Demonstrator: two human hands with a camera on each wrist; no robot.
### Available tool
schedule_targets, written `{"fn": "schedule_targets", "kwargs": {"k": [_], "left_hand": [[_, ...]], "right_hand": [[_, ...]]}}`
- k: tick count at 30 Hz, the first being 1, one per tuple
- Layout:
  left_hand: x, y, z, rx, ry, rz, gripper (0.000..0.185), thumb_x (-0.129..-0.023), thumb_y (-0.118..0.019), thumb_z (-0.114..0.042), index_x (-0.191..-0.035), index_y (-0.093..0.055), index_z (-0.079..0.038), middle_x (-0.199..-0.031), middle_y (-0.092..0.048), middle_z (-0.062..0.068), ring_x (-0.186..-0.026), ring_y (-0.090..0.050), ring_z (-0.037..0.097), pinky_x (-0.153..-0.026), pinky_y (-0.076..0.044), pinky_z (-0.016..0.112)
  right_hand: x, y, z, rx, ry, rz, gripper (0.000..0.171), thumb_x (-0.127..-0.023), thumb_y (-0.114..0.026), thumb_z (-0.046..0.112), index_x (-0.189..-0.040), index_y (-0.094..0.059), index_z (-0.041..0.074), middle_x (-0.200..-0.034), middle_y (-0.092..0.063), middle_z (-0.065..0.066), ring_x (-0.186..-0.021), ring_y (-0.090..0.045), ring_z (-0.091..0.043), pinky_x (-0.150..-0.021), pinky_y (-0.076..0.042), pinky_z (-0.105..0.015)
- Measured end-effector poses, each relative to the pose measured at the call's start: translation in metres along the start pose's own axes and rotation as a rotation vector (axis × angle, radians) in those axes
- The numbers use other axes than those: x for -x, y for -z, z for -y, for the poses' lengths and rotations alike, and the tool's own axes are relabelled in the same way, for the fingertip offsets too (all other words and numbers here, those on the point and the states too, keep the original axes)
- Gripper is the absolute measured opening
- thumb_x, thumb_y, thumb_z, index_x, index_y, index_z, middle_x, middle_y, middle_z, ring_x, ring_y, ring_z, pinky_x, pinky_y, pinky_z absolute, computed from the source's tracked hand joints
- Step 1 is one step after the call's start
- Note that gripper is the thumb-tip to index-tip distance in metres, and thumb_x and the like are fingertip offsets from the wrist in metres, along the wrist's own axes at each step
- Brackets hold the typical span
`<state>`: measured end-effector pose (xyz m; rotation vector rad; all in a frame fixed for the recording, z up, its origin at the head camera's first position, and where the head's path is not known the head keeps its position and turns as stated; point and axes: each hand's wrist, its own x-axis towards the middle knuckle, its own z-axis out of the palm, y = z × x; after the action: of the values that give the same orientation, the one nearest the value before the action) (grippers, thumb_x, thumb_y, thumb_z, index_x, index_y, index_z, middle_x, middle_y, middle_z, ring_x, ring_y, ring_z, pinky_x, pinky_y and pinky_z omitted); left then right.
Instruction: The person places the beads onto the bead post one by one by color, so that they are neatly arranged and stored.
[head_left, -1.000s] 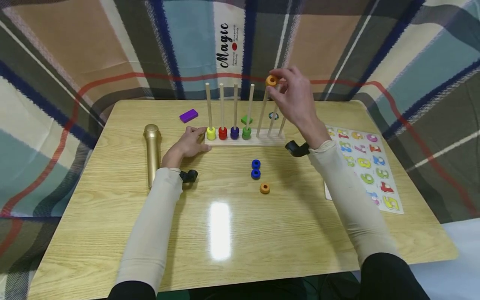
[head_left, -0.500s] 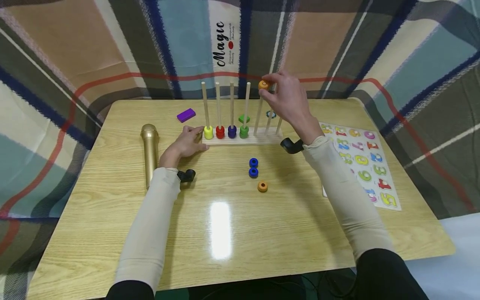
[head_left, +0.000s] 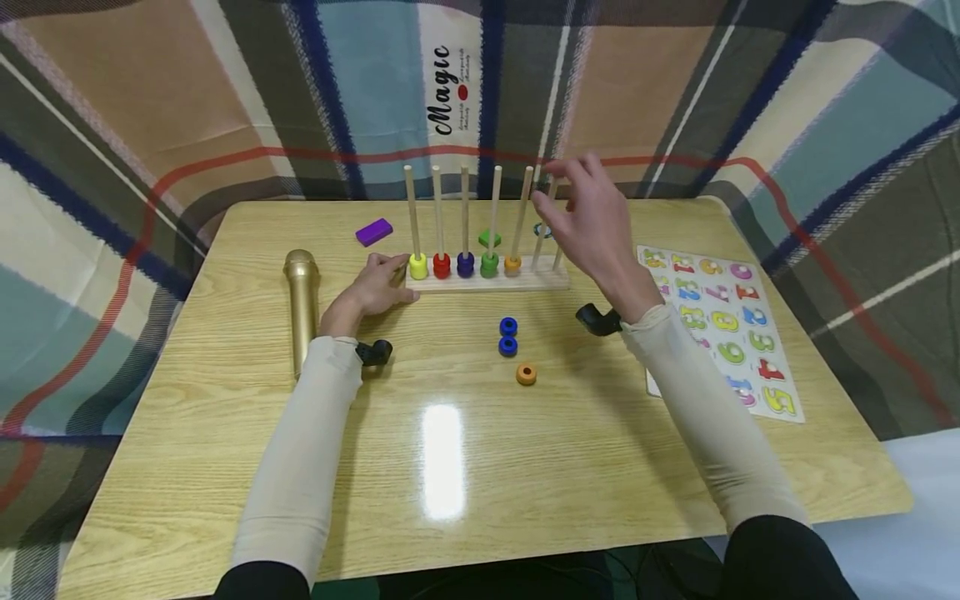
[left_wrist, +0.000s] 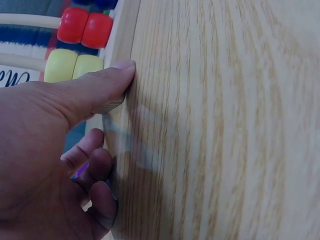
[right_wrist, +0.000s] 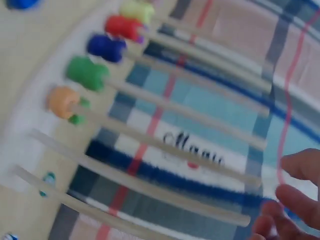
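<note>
A wooden peg rack (head_left: 450, 284) with a row of upright pegs stands toward the back of the table. My left hand (head_left: 372, 285) grips its left end; in the left wrist view the thumb (left_wrist: 102, 87) lies along the front edge. From the left, the pegs carry yellow (head_left: 418, 267), red (head_left: 442, 266), dark blue (head_left: 466, 265) and green beads (head_left: 490, 266), then a single orange bead (head_left: 512, 266). Near the tops of the right-hand pegs, my right hand (head_left: 592, 221) is parted and holds nothing. Two blue beads (head_left: 507, 336) and another orange bead (head_left: 527, 374) lie in front.
A gold microphone-shaped cylinder (head_left: 302, 304) lies at the left. A purple block (head_left: 374, 232) and a green piece (head_left: 489, 238) sit behind the rack. On the right is a number sheet (head_left: 731, 350), partly under the right forearm. A plaid cloth (head_left: 622, 83) hangs behind the table.
My right hand has let go of the orange bead, which now sits at the bottom of the fifth peg. The hand has moved slightly right; the left hand keeps its grip.
</note>
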<state>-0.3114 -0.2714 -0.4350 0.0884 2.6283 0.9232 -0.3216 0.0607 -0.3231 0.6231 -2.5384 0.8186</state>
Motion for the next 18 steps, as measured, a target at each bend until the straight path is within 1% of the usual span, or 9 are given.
{"fn": "schedule_targets", "kwargs": {"k": [1,2,5,8,10,12,14,16,18], "left_hand": [[0.0,0.0,0.0,0.0,0.002,0.0,0.082,-0.108,-0.065,-0.027,-0.172,-0.017,-0.008,-0.165,-0.015,0.029,-0.156,-0.024,0.05,-0.128,-0.022,0.062],[-0.001,-0.001,0.0,0.003,0.004,0.002,0.082,-0.108,-0.065,-0.027,-0.173,-0.016,-0.009,-0.165,-0.015,0.029,-0.156,-0.023,0.05,-0.128,-0.022,0.062],[-0.002,-0.001,0.0,0.013,0.007,0.007,0.083,-0.109,-0.064,-0.027,-0.173,-0.015,-0.01,-0.164,-0.016,0.028,-0.156,-0.023,0.049,-0.128,-0.022,0.062],[-0.003,-0.001,-0.001,0.014,0.002,0.008,0.083,-0.109,-0.064,-0.027,-0.173,-0.015,-0.011,-0.164,-0.016,0.027,-0.156,-0.023,0.049,-0.129,-0.021,0.062],[-0.003,0.0,-0.002,0.009,-0.002,0.003,0.082,-0.109,-0.064,-0.027,-0.173,-0.015,-0.011,-0.163,-0.017,0.027,-0.156,-0.024,0.048,-0.128,-0.022,0.062],[-0.003,0.001,-0.003,0.009,0.002,-0.002,0.082,-0.108,-0.064,-0.027,-0.173,-0.015,-0.011,-0.163,-0.017,0.027,-0.155,-0.025,0.049,-0.128,-0.022,0.062],[-0.002,0.001,-0.002,0.019,0.009,-0.002,0.082,-0.108,-0.064,-0.026,-0.173,-0.016,-0.011,-0.162,-0.017,0.026,-0.155,-0.025,0.048,-0.128,-0.022,0.062],[0.0,0.002,-0.001,0.025,0.01,0.002,0.083,-0.108,-0.064,-0.027,-0.173,-0.015,-0.011,-0.163,-0.017,0.027,-0.155,-0.024,0.048,-0.128,-0.022,0.062],[0.002,0.002,0.001,0.03,0.018,0.003,0.083,-0.108,-0.064,-0.027,-0.173,-0.015,-0.012,-0.163,-0.016,0.026,-0.156,-0.023,0.048,-0.128,-0.021,0.062]], "right_hand": [[0.009,0.0,0.0,0.002,0.018,0.031,0.032,-0.105,-0.069,0.027,-0.126,-0.072,0.003,-0.121,-0.068,-0.015,-0.078,-0.061,-0.028,-0.07,-0.047,-0.039],[0.019,-0.001,0.0,0.013,0.023,0.091,0.029,-0.105,-0.069,0.027,-0.12,-0.073,0.003,-0.114,-0.07,-0.014,-0.076,-0.061,-0.026,-0.069,-0.048,-0.038],[0.053,-0.008,0.001,0.051,0.007,0.374,0.027,-0.103,-0.072,0.03,-0.109,-0.073,0.004,-0.097,-0.072,-0.01,-0.074,-0.062,-0.022,-0.067,-0.051,-0.037],[0.086,-0.02,0.0,0.091,-0.058,0.658,0.037,-0.101,-0.075,0.039,-0.112,-0.071,0.004,-0.086,-0.069,-0.005,-0.072,-0.061,-0.018,-0.064,-0.049,-0.033],[0.105,-0.03,0.0,0.112,-0.079,0.759,0.045,-0.099,-0.078,0.045,-0.113,-0.069,0.004,-0.082,-0.066,-0.003,-0.07,-0.058,-0.016,-0.061,-0.046,-0.03],[0.119,-0.039,0.0,0.118,-0.071,0.787,0.045,-0.098,-0.078,0.046,-0.11,-0.067,0.004,-0.078,-0.063,-0.001,-0.067,-0.055,-0.015,-0.058,-0.044,-0.028],[0.129,-0.046,-0.001,0.104,-0.044,0.767,0.037,-0.098,-0.078,0.039,-0.106,-0.066,0.005,-0.078,-0.061,0.0,-0.067,-0.054,-0.014,-0.058,-0.043,-0.028],[0.13,-0.048,-0.002,0.069,-0.016,0.729,0.028,-0.098,-0.077,0.03,-0.104,-0.067,0.005,-0.082,-0.063,-0.001,-0.069,-0.057,-0.014,-0.06,-0.047,-0.029],[0.122,-0.045,-0.002,0.018,-0.009,0.676,0.022,-0.098,-0.075,0.021,-0.109,-0.069,0.003,-0.09,-0.067,-0.005,-0.077,-0.063,-0.017,-0.067,-0.054,-0.031]]}}
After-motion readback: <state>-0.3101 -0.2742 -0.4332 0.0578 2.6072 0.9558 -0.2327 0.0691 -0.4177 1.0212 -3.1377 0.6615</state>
